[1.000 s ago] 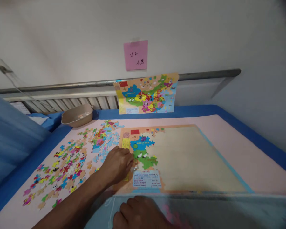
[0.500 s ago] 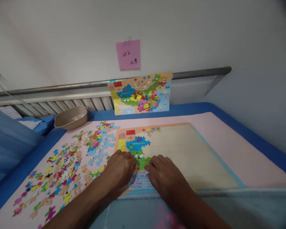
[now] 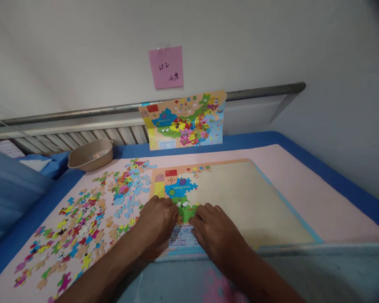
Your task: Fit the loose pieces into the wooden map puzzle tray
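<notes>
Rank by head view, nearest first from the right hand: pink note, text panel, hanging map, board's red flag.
1. Text panel: just left of the right hand.
2. Board's red flag: far left corner.
3. Hanging map: on the rail.
4. Pink note: above the map.

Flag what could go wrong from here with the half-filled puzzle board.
First, the left hand and right hand are over the joined pieces; a sideways push might shift them, as the bare board to their right offers no bracing.
Second, loose pieces lie close beside the left forearm; a sweep of it could scatter some.
</notes>
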Demonstrator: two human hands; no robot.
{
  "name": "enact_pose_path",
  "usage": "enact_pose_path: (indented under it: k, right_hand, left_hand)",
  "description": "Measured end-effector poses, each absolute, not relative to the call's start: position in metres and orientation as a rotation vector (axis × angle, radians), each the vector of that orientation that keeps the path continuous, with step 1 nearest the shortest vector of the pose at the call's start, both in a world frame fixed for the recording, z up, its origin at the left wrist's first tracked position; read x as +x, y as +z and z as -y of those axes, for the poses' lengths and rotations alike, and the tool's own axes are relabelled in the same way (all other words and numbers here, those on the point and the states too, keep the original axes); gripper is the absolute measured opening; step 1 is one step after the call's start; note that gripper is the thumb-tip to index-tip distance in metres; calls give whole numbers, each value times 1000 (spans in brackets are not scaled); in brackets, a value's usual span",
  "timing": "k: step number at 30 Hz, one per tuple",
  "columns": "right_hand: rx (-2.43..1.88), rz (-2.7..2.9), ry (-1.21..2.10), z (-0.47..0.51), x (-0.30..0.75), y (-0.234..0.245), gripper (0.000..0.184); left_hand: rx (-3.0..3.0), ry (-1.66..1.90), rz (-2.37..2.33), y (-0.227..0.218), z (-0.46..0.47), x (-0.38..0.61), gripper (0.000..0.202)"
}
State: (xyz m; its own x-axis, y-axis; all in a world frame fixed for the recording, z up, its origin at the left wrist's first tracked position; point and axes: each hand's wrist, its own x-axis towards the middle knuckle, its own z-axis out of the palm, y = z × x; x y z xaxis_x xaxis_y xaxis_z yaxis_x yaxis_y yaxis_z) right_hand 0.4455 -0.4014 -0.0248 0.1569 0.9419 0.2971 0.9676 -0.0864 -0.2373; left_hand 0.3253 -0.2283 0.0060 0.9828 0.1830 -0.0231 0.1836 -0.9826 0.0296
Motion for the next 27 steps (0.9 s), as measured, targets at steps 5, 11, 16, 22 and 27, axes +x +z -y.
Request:
enact_pose_path:
  k: [5, 11, 16, 22, 27]
  right_hand:
    - [-2077, 1831, -91, 400, 446, -25, 16]
    - [-2078, 1835, -134, 399, 447, -30, 16]
    - [-2068, 1844, -167, 398, 447, -29, 17]
    - [-2060, 1841, -198, 397, 448, -29, 18]
    - [-2056, 1846, -212, 398, 449, -32, 19]
  left_hand:
    - [3025, 152, -243, 6, 223, 309, 28]
    - [2838, 306, 77, 2, 224, 298, 23]
    - [2796, 303, 127, -6, 224, 297, 33]
    - [2819, 287, 110, -14, 223, 296, 39]
    - [2833, 319, 120, -17, 222, 296, 40]
